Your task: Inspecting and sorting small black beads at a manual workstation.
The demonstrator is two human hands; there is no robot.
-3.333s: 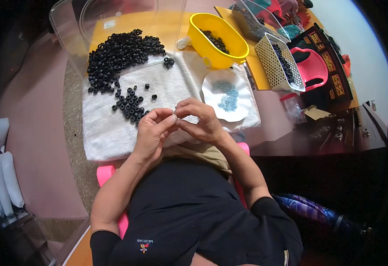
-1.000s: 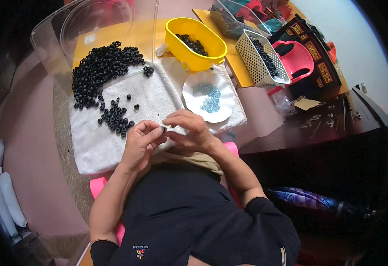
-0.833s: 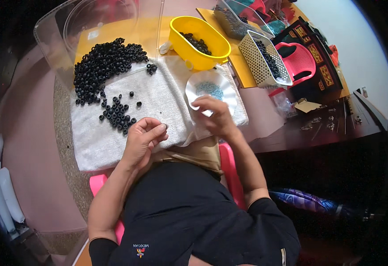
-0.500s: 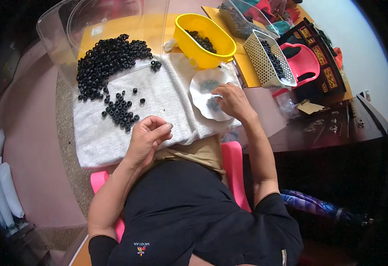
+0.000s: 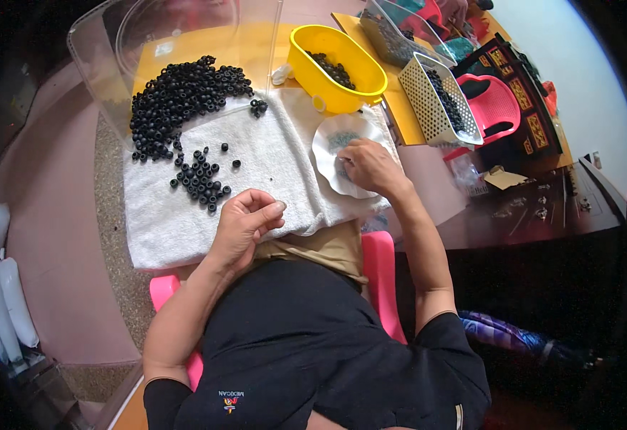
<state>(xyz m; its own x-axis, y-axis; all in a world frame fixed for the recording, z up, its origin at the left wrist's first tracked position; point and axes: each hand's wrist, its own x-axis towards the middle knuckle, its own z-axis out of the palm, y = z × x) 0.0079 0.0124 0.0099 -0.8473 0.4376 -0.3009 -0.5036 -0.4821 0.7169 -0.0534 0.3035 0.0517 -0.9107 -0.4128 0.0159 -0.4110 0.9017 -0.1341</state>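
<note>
My left hand (image 5: 245, 222) rests on the near edge of a white towel (image 5: 270, 165), its fingers curled and pinched together; whether it holds something small I cannot tell. My right hand (image 5: 370, 166) reaches into a white scalloped dish (image 5: 328, 143) that holds small blue-green beads (image 5: 340, 140), with the fingertips down among them. A big heap of black ring beads (image 5: 177, 97) lies on the far left of the towel. A smaller cluster of black beads (image 5: 202, 179) sits just beyond my left hand.
A yellow oval bowl (image 5: 306, 50) with dark beads stands behind the dish. To its right is a white mesh basket (image 5: 417, 97) of beads, and a clear plastic tub (image 5: 113, 43) stands at the back left. A pink chair (image 5: 499, 107) is at the right.
Both hands were together over the towel's near edge. My right hand has since moved away to the right and into the white dish, while the left hand stayed put.
</note>
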